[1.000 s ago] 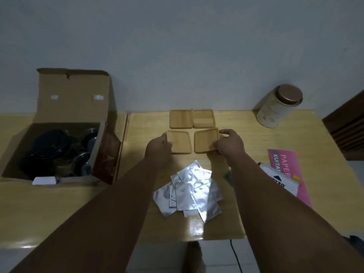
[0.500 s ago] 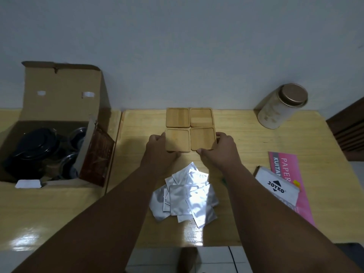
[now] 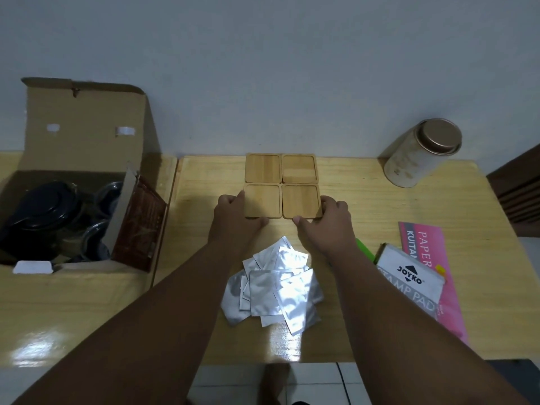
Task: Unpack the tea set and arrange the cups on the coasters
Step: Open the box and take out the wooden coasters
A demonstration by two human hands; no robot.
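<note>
Several square wooden coasters form a tight two-by-two block at the back of the table. My left hand (image 3: 233, 217) grips the near-left coaster (image 3: 263, 200) at its left edge and front corner. My right hand (image 3: 327, 222) grips the near-right coaster (image 3: 301, 200) at its right edge and front corner. The far-left coaster (image 3: 263, 168) and far-right coaster (image 3: 298, 168) lie against the wall. An open cardboard box (image 3: 79, 135) at the left holds a dark teapot (image 3: 38, 211) and dark cups (image 3: 96, 232).
A pile of silver foil sachets (image 3: 274, 287) lies between my forearms. A round tin with a bronze lid (image 3: 420, 153) stands at the back right. A Joyko stamp pad packet (image 3: 409, 282) and a pink paper pack (image 3: 429, 258) lie at the right.
The two near coasters have been pushed back against the far pair, closing the gaps. Both hands now hold their outer edges and front corners. The view shifted slightly to the right.
</note>
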